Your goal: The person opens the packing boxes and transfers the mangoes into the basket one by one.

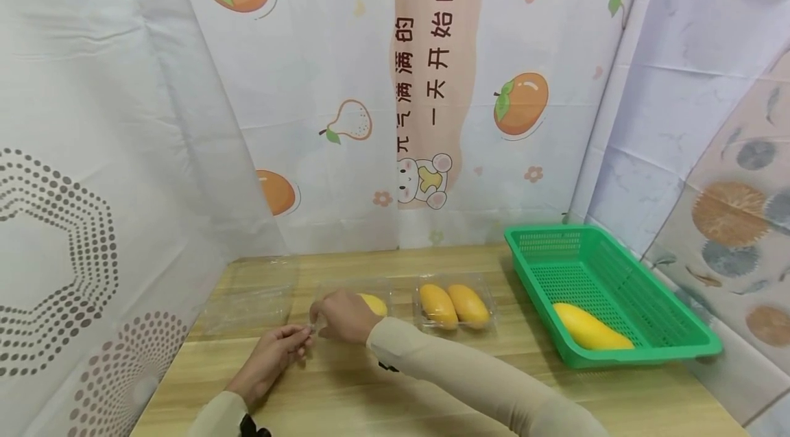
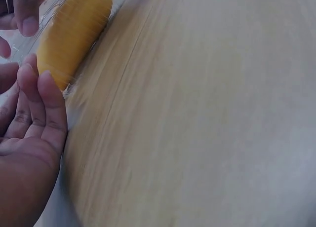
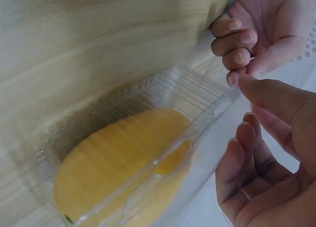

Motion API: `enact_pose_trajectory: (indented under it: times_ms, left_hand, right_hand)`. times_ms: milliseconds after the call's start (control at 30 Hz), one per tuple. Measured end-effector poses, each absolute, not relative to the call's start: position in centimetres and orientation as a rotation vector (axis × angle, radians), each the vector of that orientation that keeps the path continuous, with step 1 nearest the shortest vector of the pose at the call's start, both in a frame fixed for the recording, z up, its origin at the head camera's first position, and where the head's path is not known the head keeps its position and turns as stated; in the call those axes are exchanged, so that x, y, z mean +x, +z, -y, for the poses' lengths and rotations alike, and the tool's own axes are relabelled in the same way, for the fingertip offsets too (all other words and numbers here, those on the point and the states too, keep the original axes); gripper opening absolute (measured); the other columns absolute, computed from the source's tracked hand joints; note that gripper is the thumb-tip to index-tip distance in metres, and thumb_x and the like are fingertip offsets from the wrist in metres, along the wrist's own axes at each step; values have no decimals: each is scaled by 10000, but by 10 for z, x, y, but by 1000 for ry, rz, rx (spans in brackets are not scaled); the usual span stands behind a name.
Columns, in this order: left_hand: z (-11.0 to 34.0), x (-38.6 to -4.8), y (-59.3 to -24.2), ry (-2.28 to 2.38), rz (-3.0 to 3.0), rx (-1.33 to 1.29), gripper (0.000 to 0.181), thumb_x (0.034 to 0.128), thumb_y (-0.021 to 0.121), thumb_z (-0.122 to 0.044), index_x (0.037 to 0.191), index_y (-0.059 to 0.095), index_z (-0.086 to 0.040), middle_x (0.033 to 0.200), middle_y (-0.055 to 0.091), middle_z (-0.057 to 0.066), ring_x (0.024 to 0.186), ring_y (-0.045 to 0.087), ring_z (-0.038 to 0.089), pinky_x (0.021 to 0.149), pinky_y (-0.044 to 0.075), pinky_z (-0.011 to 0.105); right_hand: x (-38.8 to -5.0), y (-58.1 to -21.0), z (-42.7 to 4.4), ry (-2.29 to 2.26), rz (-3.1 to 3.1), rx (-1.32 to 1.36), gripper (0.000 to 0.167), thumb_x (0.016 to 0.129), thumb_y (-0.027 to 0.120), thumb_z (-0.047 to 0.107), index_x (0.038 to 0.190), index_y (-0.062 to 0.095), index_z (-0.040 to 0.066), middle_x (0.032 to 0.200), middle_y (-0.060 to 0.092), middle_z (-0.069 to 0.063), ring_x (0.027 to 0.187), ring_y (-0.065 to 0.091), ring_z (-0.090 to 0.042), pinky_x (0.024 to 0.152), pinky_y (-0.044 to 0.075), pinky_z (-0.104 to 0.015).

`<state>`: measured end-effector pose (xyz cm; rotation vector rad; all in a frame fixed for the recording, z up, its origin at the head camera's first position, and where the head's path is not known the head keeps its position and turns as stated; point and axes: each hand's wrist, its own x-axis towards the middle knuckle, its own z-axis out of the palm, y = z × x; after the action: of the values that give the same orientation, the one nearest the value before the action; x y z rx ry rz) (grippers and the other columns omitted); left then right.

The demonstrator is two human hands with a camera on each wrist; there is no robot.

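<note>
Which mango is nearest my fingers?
The mango in the middle clear container, partly behind your right hand in the head view. Two others share the next container rightward; another lies in the green basket.

Made up of a clear plastic box point(image 3: 200, 91), thin-walled and glossy, with fine parallel ribs and a narrow rim; lies on the worktop point(image 1: 345, 396), too hidden to tell whether fully closed. Contains a plump, smooth yellow mango point(image 3: 103, 168), lying lengthwise on its side behind the ribs, with a small dark green mark at one end.
</note>
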<state>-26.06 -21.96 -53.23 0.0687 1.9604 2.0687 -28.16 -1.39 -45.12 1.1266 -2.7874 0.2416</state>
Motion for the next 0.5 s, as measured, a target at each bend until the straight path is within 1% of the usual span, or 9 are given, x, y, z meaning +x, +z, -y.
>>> enact_pose_trajectory:
  times_ms: [133, 200, 300, 400, 500]
  left_hand:
    - [217, -260, -531, 2066, -1957, 48, 253, 1023, 647, -160, 1166, 673, 47, 1042, 680, 90, 882, 615, 141, 774, 552, 266]
    - [215, -261, -530, 2074, -1956, 32, 232, 1021, 651, -164, 1136, 683, 35, 1025, 681, 89, 873, 617, 143, 769, 553, 264]
    - [212, -262, -530, 2077, -1965, 27, 208, 1014, 661, -181, 1084, 696, 13, 1002, 678, 83, 858, 616, 149, 759, 554, 271]
    - [210, -262, -530, 2062, -1984, 34, 188, 1016, 647, -178, 1041, 695, 3, 985, 665, 72, 839, 601, 155, 759, 554, 282]
    - [208, -262, -529, 2051, -2010, 35, 163, 1025, 595, -135, 998, 685, -2, 973, 649, 52, 841, 594, 160, 774, 555, 291]
  right_hand:
    - [-281, -454, 17, 156, 2771, 1156, 196, 876, 847, 274, 1057, 771, 268, 1023, 711, 111, 874, 633, -16, 734, 517, -157]
    - [-280, -455, 19, 76, 2739, 1171, 160, 897, 826, 284, 1050, 780, 270, 1011, 703, 118, 868, 634, -11, 722, 517, -151]
    - [-278, -456, 22, -115, 2648, 1207, 82, 948, 772, 288, 1018, 787, 248, 931, 678, 117, 783, 604, 4, 652, 504, -135]
    - [-274, -456, 23, -295, 2545, 1253, 85, 984, 727, 295, 991, 783, 231, 863, 635, 107, 709, 541, 6, 602, 482, -123]
    - [-272, -457, 24, -399, 2472, 1286, 102, 977, 731, 327, 974, 772, 234, 860, 622, 97, 705, 524, -10, 605, 486, -130]
